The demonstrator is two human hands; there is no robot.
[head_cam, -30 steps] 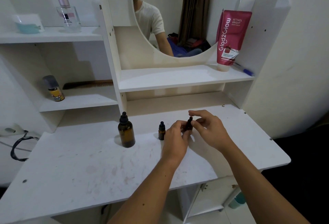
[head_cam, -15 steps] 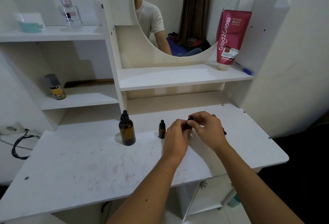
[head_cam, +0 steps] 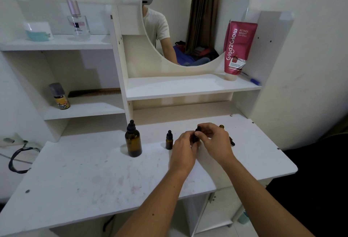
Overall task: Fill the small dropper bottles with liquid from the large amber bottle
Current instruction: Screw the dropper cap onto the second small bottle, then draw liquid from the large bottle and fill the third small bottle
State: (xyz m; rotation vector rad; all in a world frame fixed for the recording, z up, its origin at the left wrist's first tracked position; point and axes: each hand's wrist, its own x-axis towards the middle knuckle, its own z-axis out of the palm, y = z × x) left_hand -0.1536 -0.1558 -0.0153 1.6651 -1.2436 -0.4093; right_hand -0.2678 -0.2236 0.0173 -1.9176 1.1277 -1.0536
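Both hands meet over the desk, right of centre. Left hand is closed around the body of a small bottle; right hand pinches its black cap from above. A second small bottle, capped, stands just left of the hands. The large bottle, capped and upright, stands farther left. Another amber item is mostly hidden behind the right hand. Fill levels cannot be told.

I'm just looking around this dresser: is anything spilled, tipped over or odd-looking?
No spill that I can see. The large amber bottle and a small dropper bottle stand upright, capped. Only faint reddish smudges mark the white tabletop, looking like old stains rather than liquid.
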